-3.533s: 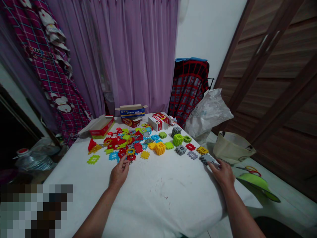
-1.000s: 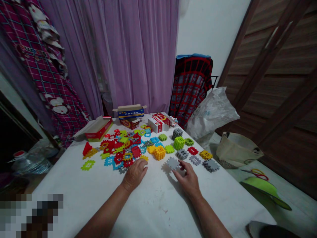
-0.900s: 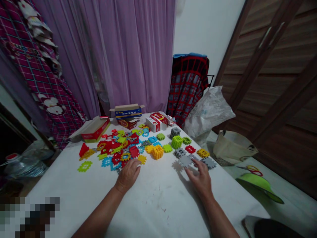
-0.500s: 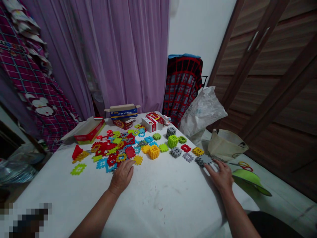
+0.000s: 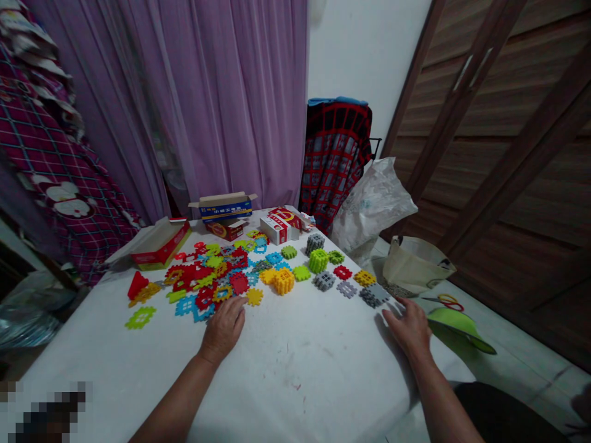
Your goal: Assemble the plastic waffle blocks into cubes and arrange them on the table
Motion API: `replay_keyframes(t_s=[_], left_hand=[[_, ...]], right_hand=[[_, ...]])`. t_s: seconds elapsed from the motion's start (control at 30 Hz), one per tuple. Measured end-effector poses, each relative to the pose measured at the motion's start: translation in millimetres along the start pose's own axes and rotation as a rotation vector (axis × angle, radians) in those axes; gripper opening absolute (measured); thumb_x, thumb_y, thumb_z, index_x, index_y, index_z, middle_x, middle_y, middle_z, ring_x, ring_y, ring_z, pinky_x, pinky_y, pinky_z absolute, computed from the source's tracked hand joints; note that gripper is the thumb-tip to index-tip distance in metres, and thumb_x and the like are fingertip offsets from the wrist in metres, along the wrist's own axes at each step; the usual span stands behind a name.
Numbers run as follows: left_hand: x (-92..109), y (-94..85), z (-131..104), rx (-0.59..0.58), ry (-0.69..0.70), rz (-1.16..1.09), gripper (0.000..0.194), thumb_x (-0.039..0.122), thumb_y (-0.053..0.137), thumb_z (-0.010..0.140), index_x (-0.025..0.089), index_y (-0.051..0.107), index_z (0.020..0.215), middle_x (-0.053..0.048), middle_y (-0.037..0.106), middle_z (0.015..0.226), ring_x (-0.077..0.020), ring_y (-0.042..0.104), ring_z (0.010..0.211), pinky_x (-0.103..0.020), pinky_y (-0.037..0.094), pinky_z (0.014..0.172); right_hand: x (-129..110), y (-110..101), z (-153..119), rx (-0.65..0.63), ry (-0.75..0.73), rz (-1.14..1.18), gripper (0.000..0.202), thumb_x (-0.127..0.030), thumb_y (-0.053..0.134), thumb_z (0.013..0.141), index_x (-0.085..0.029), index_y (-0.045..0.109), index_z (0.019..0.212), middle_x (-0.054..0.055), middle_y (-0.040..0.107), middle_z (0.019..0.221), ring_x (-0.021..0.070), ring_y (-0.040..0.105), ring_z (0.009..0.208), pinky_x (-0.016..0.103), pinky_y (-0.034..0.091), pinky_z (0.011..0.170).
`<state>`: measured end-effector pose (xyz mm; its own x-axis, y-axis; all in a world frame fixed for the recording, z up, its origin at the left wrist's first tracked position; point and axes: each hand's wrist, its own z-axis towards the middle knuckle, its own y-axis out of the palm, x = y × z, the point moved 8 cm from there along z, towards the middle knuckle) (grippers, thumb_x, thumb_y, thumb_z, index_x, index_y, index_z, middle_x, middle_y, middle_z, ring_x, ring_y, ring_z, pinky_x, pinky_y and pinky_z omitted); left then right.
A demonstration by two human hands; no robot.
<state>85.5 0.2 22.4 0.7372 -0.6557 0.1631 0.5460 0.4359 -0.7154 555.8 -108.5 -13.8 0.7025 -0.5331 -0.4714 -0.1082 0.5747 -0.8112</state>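
My left hand (image 5: 223,329) rests on the white table at the near edge of a heap of flat interlocking plastic pieces (image 5: 202,280). Its fingers lie loosely bent, the tips close to a yellow piece (image 5: 254,297), and nothing shows in them. My right hand (image 5: 410,329) is at the table's right side, thumb and fingers apart with nothing between them. Just beyond its fingertips sits a stack of grey pieces (image 5: 375,295). Near that lie a single grey piece (image 5: 346,289) and a yellow stack (image 5: 365,277). A green stack (image 5: 318,261) and an orange-yellow stack (image 5: 284,281) stand mid-table.
Cardboard boxes stand along the back: a blue one (image 5: 226,209), a white-and-red one (image 5: 276,229) and an open red one (image 5: 161,247). Beyond the right edge are a plastic bag (image 5: 369,206), a cloth bag (image 5: 415,267), scissors (image 5: 449,302) and a green visor (image 5: 462,329).
My right hand has drawn slightly back from the grey stack, and a gap now shows between them. My left hand stays beside the heap. The whole view has shifted a little.
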Motion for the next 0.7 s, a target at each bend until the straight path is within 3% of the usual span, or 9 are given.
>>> replay_keyframes(t_s=[0.13,0.23,0.7], left_hand=[[0,1.3,0,-0.020,0.005,0.001,0.029,0.020,0.045,0.092,0.023,0.060,0.117,-0.009,0.068,0.107,-0.0213,0.065,0.102,-0.036,0.055,0.091],[1,0.7,0,-0.019,0.016,0.011,0.029,0.021,0.044,0.093,0.022,0.059,0.117,-0.009,0.068,0.107,-0.0212,0.065,0.103,-0.036,0.054,0.092],[4,-0.6,-1,0.023,0.065,0.056,0.026,0.019,0.045,0.093,0.020,0.057,0.117,-0.009,0.068,0.107,-0.0205,0.065,0.102,-0.034,0.054,0.091]], right_hand=[[-13,-7,-11,-0.046,-0.064,-0.210,0.031,-0.026,0.047,0.080,-0.017,0.069,0.101,0.014,0.061,0.114,0.0304,0.056,0.105,0.044,0.043,0.084],[-28,-8,-14,-0.118,-0.140,-0.314,0.027,-0.023,0.046,0.084,-0.020,0.072,0.091,0.013,0.064,0.105,0.0287,0.059,0.098,0.040,0.042,0.077],[-53,-5,-17,-0.189,-0.238,-0.358,0.028,-0.023,0.045,0.089,-0.021,0.071,0.097,0.009,0.067,0.100,0.0243,0.062,0.092,0.034,0.037,0.070]])
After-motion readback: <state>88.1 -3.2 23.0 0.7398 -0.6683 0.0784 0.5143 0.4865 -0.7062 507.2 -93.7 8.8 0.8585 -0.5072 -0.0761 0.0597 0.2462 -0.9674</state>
